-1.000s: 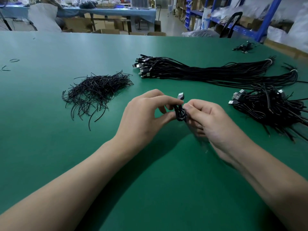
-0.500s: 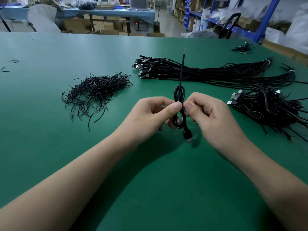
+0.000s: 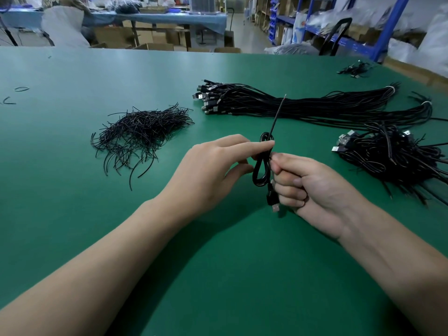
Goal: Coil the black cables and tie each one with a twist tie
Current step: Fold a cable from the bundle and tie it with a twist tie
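A coiled black cable (image 3: 260, 175) hangs upright between my two hands above the green table (image 3: 218, 263). Its USB plug (image 3: 275, 207) dangles at the bottom and its thin free end (image 3: 278, 115) sticks up and to the right. My left hand (image 3: 213, 170) pinches the coil near its top with forefinger and thumb. My right hand (image 3: 310, 190) has its fingers curled and pinches the coil's middle from the right. Any twist tie around the coil is too small to make out.
A heap of black twist ties (image 3: 143, 134) lies to the left. A long bundle of straight cables (image 3: 303, 105) stretches across the back, and a pile of coiled cables (image 3: 397, 161) sits at the right. A few more cables (image 3: 354, 69) lie far back right.
The coil was turned upright a second ago, plug end now down and free end up. Since half a second ago the free end has tilted right and my right hand's fingers have curled tighter.
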The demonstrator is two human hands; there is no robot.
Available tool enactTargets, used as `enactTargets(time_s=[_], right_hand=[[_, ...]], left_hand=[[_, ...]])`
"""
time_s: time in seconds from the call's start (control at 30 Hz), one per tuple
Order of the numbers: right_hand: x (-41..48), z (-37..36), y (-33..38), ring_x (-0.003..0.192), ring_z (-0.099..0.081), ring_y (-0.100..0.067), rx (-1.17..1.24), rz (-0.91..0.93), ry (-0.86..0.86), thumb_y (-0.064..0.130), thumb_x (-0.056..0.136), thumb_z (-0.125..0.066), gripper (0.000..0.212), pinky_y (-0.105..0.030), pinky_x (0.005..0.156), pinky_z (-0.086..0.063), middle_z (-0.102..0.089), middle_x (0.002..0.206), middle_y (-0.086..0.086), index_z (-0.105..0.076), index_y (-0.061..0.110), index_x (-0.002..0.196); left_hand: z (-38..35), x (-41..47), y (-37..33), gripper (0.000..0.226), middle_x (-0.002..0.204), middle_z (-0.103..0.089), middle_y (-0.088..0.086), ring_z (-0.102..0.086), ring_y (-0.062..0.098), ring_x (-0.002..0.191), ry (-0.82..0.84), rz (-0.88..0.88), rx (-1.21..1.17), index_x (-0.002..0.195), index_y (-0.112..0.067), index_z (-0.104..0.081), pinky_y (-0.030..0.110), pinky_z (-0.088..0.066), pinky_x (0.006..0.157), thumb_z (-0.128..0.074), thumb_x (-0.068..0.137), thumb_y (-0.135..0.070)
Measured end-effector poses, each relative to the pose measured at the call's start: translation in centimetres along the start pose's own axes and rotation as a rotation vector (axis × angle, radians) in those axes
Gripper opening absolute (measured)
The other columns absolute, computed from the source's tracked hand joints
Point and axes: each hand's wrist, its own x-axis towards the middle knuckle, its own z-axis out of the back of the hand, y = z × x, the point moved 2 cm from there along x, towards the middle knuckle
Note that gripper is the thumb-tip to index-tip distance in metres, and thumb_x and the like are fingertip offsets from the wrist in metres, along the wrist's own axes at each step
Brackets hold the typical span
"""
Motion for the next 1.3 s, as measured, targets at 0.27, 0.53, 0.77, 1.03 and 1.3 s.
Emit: enactTargets(time_s=[0.27,0.53,0.77,1.03,1.3], right_hand=[[-0.2,-0.5,0.2,0.043,-0.022,0.000,-0.230,0.199,0.005,0.018,0.102,-0.052,0.029,-0.012,0.039,-0.020,-0.036,0.053,0.013,-0.054,0.016,0.074],[-1.3,-1.0,1.4,0.055,-0.034,-0.007,-0.957,0.626,-0.159,0.026,0.100,-0.054,0.029,-0.029,0.053,-0.029,-0.040,0.058,-0.001,-0.054,0.015,0.074],[-1.7,-1.0,1.8,0.055,-0.041,-0.019,-1.264,0.745,-0.208,0.027,0.103,-0.054,0.027,-0.034,0.055,-0.037,-0.042,0.056,0.003,-0.054,0.015,0.079],[-0.7,0.0,1.2,0.057,-0.039,-0.011,-0.911,0.435,-0.213,0.045,0.103,-0.050,0.038,-0.032,0.057,-0.033,-0.044,0.059,0.003,-0.057,0.017,0.078],[-0.7,-0.2,3.3,0.057,-0.052,-0.007,-1.030,0.328,-0.253,0.039,0.089,-0.071,0.025,-0.030,0.060,-0.042,-0.067,0.063,0.004,-0.073,0.020,0.074]], left_hand=[[-0.4,0.1,0.0,0.017,0.078,-0.071,-0.017,-0.065,0.000,0.072,-0.080,0.177,-0.186,0.095,-0.024,-0.079,0.019,-0.047,0.064,-0.069,0.092,-0.037],[-0.8,0.0,-0.4,0.042,0.065,-0.071,0.000,-0.064,0.015,0.058,0.062,0.479,-0.667,0.068,-0.028,-0.071,0.027,-0.047,0.056,-0.052,0.105,-0.036],[-1.3,-0.2,-0.5,0.048,0.059,-0.064,0.002,-0.055,0.013,0.050,0.203,0.599,-0.958,0.061,-0.024,-0.068,0.020,-0.044,0.050,-0.051,0.104,-0.036],[-2.0,-0.3,-0.1,0.028,0.076,-0.075,0.000,-0.065,0.011,0.063,0.142,0.520,-0.722,0.081,-0.016,-0.067,0.026,-0.051,0.061,-0.054,0.105,-0.023],[-2.1,-0.6,-0.2,0.023,0.071,-0.073,-0.012,-0.067,0.006,0.065,0.131,0.347,-0.366,0.082,-0.023,-0.073,0.020,-0.049,0.066,-0.060,0.101,-0.030]])
